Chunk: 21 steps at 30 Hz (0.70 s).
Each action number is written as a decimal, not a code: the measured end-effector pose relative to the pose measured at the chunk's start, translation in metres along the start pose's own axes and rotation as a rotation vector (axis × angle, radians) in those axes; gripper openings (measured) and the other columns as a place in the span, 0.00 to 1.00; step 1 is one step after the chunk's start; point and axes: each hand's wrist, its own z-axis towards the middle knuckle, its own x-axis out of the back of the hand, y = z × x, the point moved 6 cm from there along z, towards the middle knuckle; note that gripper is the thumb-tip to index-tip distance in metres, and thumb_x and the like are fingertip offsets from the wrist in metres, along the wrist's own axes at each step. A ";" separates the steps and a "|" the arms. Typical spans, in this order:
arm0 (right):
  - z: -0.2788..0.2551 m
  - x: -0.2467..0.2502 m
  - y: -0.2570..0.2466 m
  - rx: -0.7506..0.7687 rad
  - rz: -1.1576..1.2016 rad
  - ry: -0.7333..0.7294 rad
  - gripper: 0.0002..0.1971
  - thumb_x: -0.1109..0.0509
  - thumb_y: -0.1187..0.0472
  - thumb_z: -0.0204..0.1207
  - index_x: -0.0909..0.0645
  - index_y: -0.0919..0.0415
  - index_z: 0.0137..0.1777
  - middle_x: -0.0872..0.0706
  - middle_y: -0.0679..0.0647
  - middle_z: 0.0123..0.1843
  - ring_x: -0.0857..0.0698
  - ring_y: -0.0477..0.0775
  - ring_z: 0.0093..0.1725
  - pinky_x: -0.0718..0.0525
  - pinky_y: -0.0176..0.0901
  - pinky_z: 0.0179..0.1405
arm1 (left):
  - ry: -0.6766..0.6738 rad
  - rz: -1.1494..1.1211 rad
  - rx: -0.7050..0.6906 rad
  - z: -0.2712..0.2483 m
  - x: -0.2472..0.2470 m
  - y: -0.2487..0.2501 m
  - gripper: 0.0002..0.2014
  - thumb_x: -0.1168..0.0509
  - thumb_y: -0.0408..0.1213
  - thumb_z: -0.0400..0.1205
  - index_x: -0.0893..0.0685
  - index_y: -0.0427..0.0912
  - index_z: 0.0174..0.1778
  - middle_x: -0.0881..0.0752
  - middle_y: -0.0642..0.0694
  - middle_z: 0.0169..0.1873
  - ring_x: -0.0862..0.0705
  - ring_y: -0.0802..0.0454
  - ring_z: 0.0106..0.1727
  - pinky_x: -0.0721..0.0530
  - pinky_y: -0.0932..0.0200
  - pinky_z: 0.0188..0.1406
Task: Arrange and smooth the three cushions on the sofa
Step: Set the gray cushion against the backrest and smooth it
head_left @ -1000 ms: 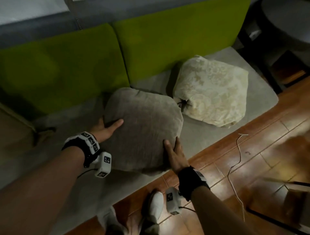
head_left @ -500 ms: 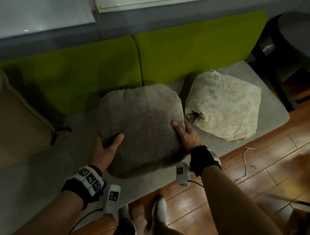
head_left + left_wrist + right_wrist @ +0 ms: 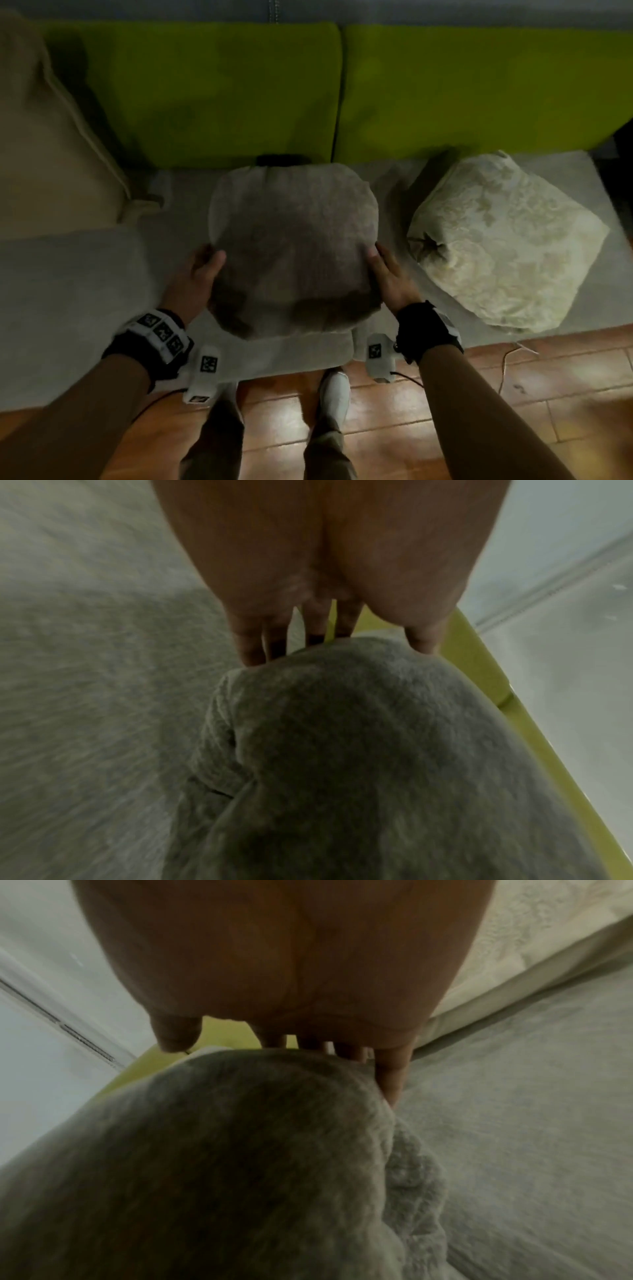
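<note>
A grey-brown cushion [image 3: 294,246] lies in the middle of the grey sofa seat [image 3: 68,291], its far edge near the green backrest [image 3: 212,92]. My left hand [image 3: 205,267] grips its left edge, thumb on top and fingers underneath. My right hand [image 3: 380,263] holds the right edge the same way. The wrist views show the cushion [image 3: 377,750] [image 3: 222,1150] between thumb and fingers. A cream patterned cushion [image 3: 507,246] lies crumpled on the seat to the right. A large beige cushion [image 3: 51,137] leans at the far left.
A small dark object [image 3: 281,159] pokes out behind the grey cushion at the backrest seam. A white cable [image 3: 507,363] trails on the wooden floor at the right. My shoes [image 3: 334,394] stand by the seat's front edge. Dark furniture [image 3: 620,147] borders the sofa's right end.
The grey cushion has turned square to the backrest and slid back toward it. My hands moved from its near corners to its left and right edges. The beige cushion came into view.
</note>
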 end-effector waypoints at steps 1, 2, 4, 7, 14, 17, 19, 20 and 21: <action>-0.005 0.007 0.007 0.018 0.004 0.019 0.41 0.41 0.26 0.78 0.39 0.42 0.88 0.32 0.52 0.86 0.30 0.61 0.83 0.32 0.51 0.74 | 0.054 -0.023 0.047 -0.004 0.005 -0.014 0.22 0.35 0.66 0.78 0.16 0.61 0.63 0.14 0.55 0.62 0.16 0.47 0.63 0.22 0.44 0.70; -0.009 0.013 0.015 0.048 -0.001 0.071 0.35 0.42 0.29 0.82 0.34 0.42 0.85 0.28 0.53 0.84 0.28 0.61 0.81 0.31 0.50 0.74 | 0.107 -0.041 0.094 -0.004 0.014 -0.029 0.18 0.34 0.64 0.77 0.14 0.61 0.58 0.12 0.52 0.59 0.14 0.44 0.61 0.20 0.39 0.69; -0.011 0.026 0.033 0.153 -0.022 0.171 0.15 0.40 0.36 0.85 0.22 0.35 0.68 0.17 0.51 0.70 0.18 0.60 0.71 0.20 0.58 0.73 | 0.186 -0.041 0.179 -0.016 0.021 -0.057 0.09 0.31 0.49 0.77 0.13 0.57 0.52 0.11 0.43 0.57 0.13 0.40 0.59 0.17 0.38 0.66; -0.007 0.034 0.061 0.269 -0.177 0.223 0.07 0.29 0.55 0.81 0.20 0.39 0.46 0.13 0.51 0.54 0.13 0.54 0.56 0.12 0.50 0.55 | 0.182 0.027 0.284 -0.041 0.006 -0.076 0.10 0.26 0.36 0.72 0.14 0.52 0.48 0.10 0.37 0.53 0.12 0.37 0.54 0.14 0.37 0.62; 0.018 0.013 0.092 0.042 -0.003 0.002 0.08 0.25 0.69 0.72 0.15 0.54 0.43 0.10 0.53 0.45 0.12 0.56 0.50 0.12 0.54 0.53 | 0.148 -0.339 0.349 -0.053 -0.048 -0.080 0.20 0.33 0.18 0.75 0.12 0.45 0.55 0.09 0.42 0.55 0.12 0.39 0.57 0.13 0.44 0.61; 0.028 -0.009 0.106 -0.157 0.456 -0.117 0.15 0.33 0.76 0.79 0.17 0.61 0.61 0.12 0.60 0.57 0.12 0.64 0.60 0.10 0.57 0.60 | 0.141 -0.344 0.369 -0.045 -0.058 -0.082 0.16 0.35 0.18 0.79 0.15 0.41 0.56 0.11 0.39 0.55 0.13 0.36 0.58 0.14 0.41 0.62; 0.029 -0.022 0.107 -0.220 0.550 -0.211 0.22 0.36 0.79 0.81 0.21 0.61 0.71 0.13 0.58 0.59 0.13 0.61 0.60 0.10 0.55 0.57 | 0.084 -0.351 0.383 -0.042 -0.066 -0.080 0.11 0.36 0.20 0.82 0.17 0.40 0.54 0.13 0.39 0.55 0.14 0.40 0.57 0.15 0.44 0.62; 0.029 -0.025 0.107 -0.238 0.533 -0.243 0.22 0.36 0.77 0.82 0.20 0.59 0.72 0.12 0.58 0.60 0.13 0.60 0.60 0.10 0.53 0.55 | 0.052 -0.346 0.384 -0.041 -0.069 -0.080 0.10 0.37 0.23 0.84 0.18 0.41 0.56 0.13 0.41 0.55 0.15 0.42 0.56 0.16 0.45 0.60; 0.030 -0.027 0.109 -0.255 0.500 -0.256 0.19 0.36 0.74 0.84 0.19 0.58 0.70 0.11 0.57 0.60 0.12 0.58 0.59 0.11 0.50 0.52 | 0.023 -0.327 0.379 -0.042 -0.070 -0.079 0.11 0.38 0.25 0.85 0.20 0.42 0.60 0.14 0.43 0.56 0.15 0.44 0.56 0.17 0.45 0.59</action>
